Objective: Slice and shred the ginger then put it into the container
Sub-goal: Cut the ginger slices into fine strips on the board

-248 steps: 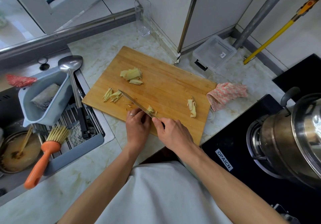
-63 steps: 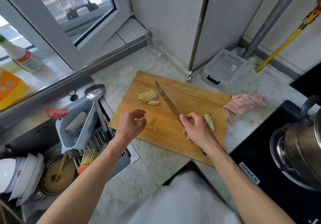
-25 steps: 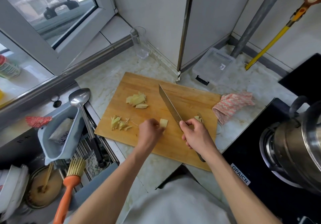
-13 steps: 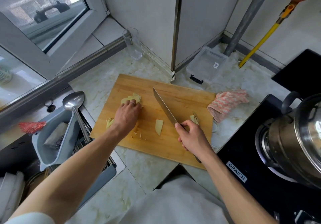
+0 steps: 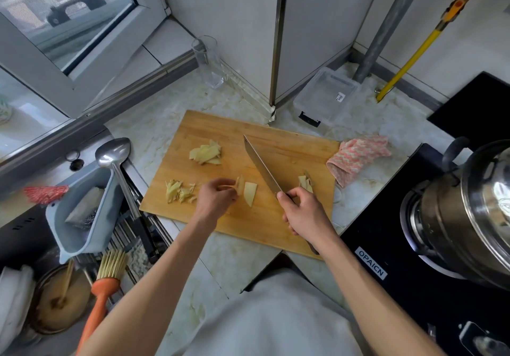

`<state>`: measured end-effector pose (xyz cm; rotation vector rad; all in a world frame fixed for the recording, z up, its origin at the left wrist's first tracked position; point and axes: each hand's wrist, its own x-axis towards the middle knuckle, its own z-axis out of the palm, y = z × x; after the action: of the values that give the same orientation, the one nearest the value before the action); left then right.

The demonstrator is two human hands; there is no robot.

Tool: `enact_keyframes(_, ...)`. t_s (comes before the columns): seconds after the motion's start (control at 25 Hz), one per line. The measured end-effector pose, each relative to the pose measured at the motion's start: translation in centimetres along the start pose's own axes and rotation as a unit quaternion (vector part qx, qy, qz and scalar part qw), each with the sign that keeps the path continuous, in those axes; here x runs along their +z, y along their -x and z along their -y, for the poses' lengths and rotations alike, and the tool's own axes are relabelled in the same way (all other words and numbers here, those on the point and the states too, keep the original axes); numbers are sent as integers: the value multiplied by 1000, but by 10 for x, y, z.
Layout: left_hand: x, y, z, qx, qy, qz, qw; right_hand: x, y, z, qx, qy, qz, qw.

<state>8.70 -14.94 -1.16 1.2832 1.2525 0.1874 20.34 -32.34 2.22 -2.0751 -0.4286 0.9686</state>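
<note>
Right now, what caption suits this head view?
Left hand pinches pale ginger slice on wooden cutting board; right hand holds steel knife.

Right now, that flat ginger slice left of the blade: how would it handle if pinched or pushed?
The ginger slice looks thin and flat: probably light, slides rather than rolls on the cutting board. Its cut face may be damp, likely slippery. Thin, so probably hard to lift.

Cutting board [image 5: 278, 140]: lay on the counter [image 5: 234, 261], between sink and stove.
Ginger slices [image 5: 205, 153]: sat on the board's far left part.
Shreds [image 5: 176, 192]: lay near the board's left edge, nearer the person than the slices.
Knife [image 5: 262, 169]: was above the board's middle, tip pointing away.
Container [image 5: 325, 96]: stood behind the board, against the wall.
Cloth [image 5: 358, 156]: lay just right of the board.
Pot [image 5: 469, 212]: sat on the stove [image 5: 386, 245], far right.
Ladle [image 5: 116, 156]: rested left of the board, over the sink.
</note>
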Motion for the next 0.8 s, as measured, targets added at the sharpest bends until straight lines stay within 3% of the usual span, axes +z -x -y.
enact_keyframes(0.12, 15, 5, 9, -8, -17, 14, 1000, 0, 2, -8, 1, 14, -2, 1000)
enact_keyframes(0.2, 19, 5, 10, 12, -96, 0, 995, -1, 4, -11, 2, 12, -6, 1000)
enact_keyframes(0.32, 21, 6, 13, 81, -233, -51, 968, -2, 7, -14, 2, 11, -4, 1000)
enact_keyframes(0.56, 33, 11, 13, 130, -339, -64, 929, -1, 17, -22, 9, 30, 15, 999)
enact_keyframes(0.64, 40, 13, 9, 124, -338, -84, 929, 2, 20, -24, 4, 27, 26, 999)
enact_keyframes(0.8, 48, 15, 9, 52, -245, -116, 961, 6, 18, -21, -13, 33, 37, 999)
